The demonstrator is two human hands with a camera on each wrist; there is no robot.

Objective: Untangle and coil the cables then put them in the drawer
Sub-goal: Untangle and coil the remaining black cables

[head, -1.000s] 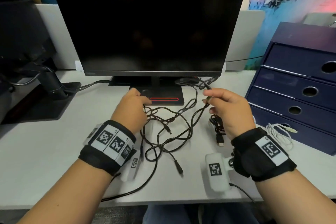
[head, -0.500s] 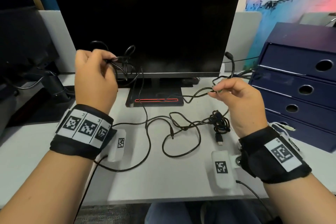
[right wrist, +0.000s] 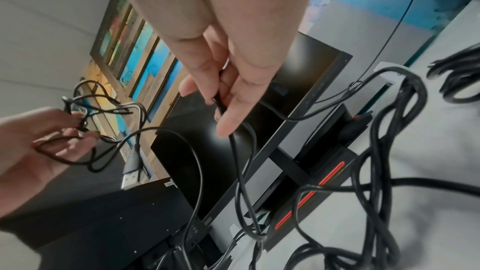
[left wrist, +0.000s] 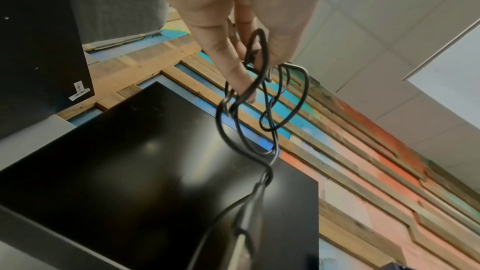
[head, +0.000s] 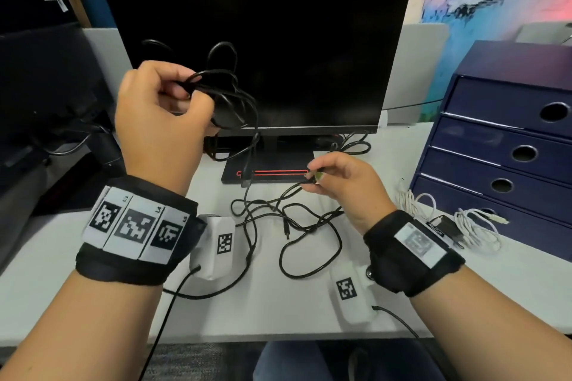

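My left hand [head: 185, 96] is raised in front of the monitor and grips a bunch of black cable loops [head: 223, 86]. In the left wrist view the loops [left wrist: 272, 100] hang from the curled fingers [left wrist: 233, 69], and a USB plug [right wrist: 131, 171] dangles below them. Lower down, my right hand [head: 315, 175] pinches one black strand [right wrist: 221, 106] between thumb and fingers. That strand runs down into the black tangle [head: 278, 219] lying on the white desk. The blue drawer unit [head: 510, 148] at the right has all its drawers closed.
The black monitor [head: 257, 40] and its stand [head: 272, 173] sit just behind the tangle. White coiled cables [head: 476, 226] and a black adapter [head: 445, 226] lie in front of the drawer unit. A monitor arm and dark gear stand at the left [head: 46, 102].
My left hand rose from the desk with a bunch of black cable and now holds it before the screen. My right hand kept its pinch and dropped a little toward the monitor stand.
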